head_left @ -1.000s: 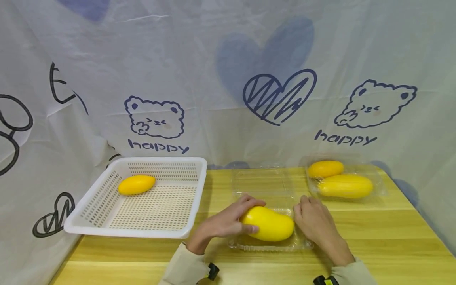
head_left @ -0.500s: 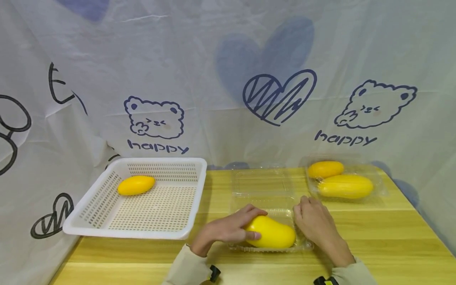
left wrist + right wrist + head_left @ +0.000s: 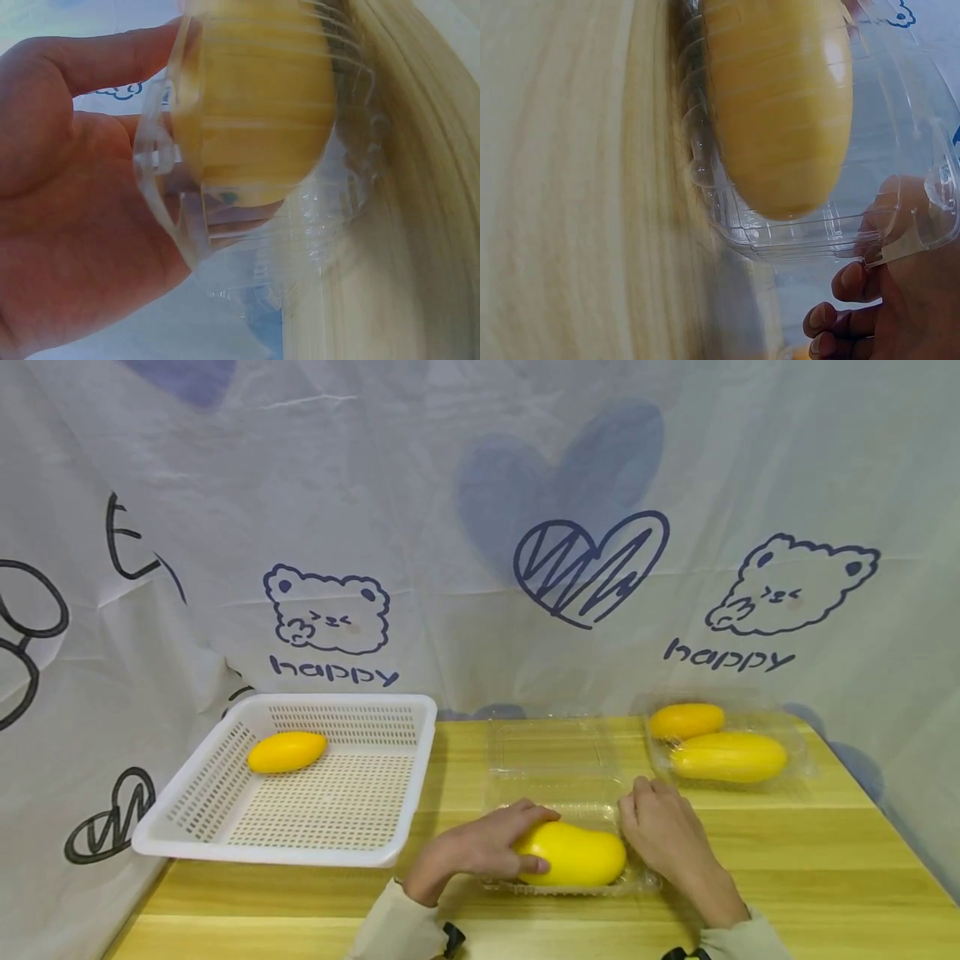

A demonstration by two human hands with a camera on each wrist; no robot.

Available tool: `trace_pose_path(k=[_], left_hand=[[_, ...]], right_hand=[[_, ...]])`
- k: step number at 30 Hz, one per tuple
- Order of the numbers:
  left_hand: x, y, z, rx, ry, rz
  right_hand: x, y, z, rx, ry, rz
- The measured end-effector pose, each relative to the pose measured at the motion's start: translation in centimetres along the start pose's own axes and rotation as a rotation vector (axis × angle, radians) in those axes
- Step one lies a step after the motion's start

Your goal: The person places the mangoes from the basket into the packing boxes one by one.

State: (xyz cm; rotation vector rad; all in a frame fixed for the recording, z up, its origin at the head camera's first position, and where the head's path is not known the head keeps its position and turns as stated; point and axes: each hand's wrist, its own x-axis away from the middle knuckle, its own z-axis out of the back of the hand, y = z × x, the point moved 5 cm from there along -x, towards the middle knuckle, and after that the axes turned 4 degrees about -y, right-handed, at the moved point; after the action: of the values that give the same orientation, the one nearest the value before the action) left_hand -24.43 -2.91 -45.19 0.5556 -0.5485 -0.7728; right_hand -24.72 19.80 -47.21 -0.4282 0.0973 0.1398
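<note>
A large, smooth yellow mango lies in the near half of a clear plastic clamshell box, whose lid is folded back flat on the table. My left hand grips the mango's left end, with the thumb on its near side and the fingers over the far side. Through the box wall, the left wrist view shows those fingers around the mango. At the box's right edge, my right hand pinches the rim; in the right wrist view its curled fingers sit at the rim's corner.
To the left stands a white perforated basket with one smaller yellow-orange mango inside. At the back right, a clear box holds two yellow mangoes. A printed cloth hangs behind the wooden table.
My left hand has brought the mango down and toward me within the box, and its right end now lies more level. The right hand has stayed at the rim.
</note>
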Motion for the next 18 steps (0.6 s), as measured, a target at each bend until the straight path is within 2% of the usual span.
trace_pose_path(k=[10,18], left_hand=[[0.31,0.13,0.33,-0.047,-0.004,-0.017],[0.34,0.07,0.29,-0.039,-0.012,-0.028]], right_hand=[[-0.02,-0.09,0.07,0.013,0.003,0.008],[0.17,-0.1,0.4,0.002,-0.059,0.041]])
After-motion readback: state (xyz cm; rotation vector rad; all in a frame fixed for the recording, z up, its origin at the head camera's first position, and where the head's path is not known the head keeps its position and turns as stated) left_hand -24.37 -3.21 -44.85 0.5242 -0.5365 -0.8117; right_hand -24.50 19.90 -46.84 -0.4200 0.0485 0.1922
